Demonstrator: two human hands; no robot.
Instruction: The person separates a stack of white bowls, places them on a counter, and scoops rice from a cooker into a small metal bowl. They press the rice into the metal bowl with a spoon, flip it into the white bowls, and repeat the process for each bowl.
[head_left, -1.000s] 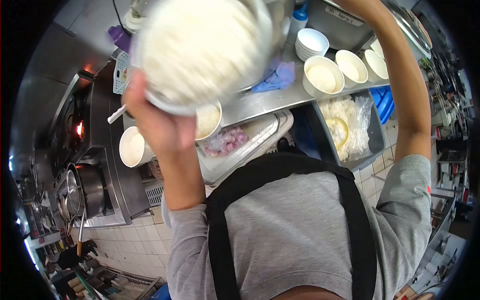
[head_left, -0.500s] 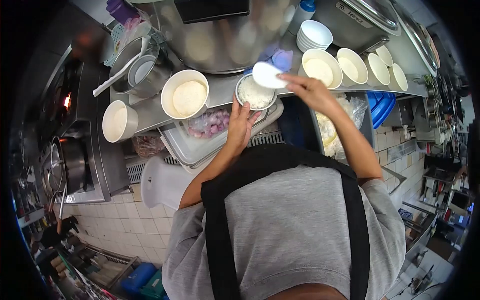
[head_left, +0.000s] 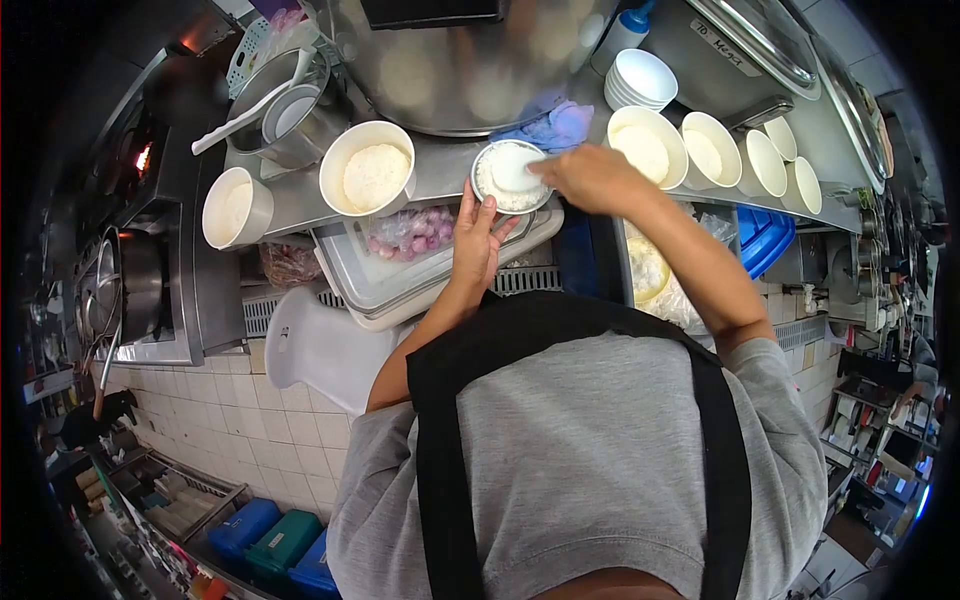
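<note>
My left hand (head_left: 477, 240) is wrapped around the underside and near side of a small round bowl (head_left: 475, 192) filled with white rice (head_left: 491, 184). The bowl is held at the edge of the steel counter. My right hand (head_left: 592, 180) grips a white rice paddle (head_left: 514, 166) by its handle, most of which is hidden in my fingers. The blade lies flat against the top of the rice, inside the rim. A large white tub (head_left: 333, 160) with a pale, rice-like mound stands left of the bowl, and another white tub (head_left: 676, 150) with similar contents is on the right.
A big steel pot (head_left: 460, 85) stands behind the bowl, with a crumpled blue-purple cloth (head_left: 560, 125) at its base. Stacked white bowls (head_left: 642, 80) and several tubs line the right. Below are a lidded bin (head_left: 350, 275) with bagged onions, and a grey stool (head_left: 330, 345).
My right hand has brought the paddle left and down, from beside the rim onto the rice. My left hand keeps its hold on the bowl. The view has shifted slightly.
</note>
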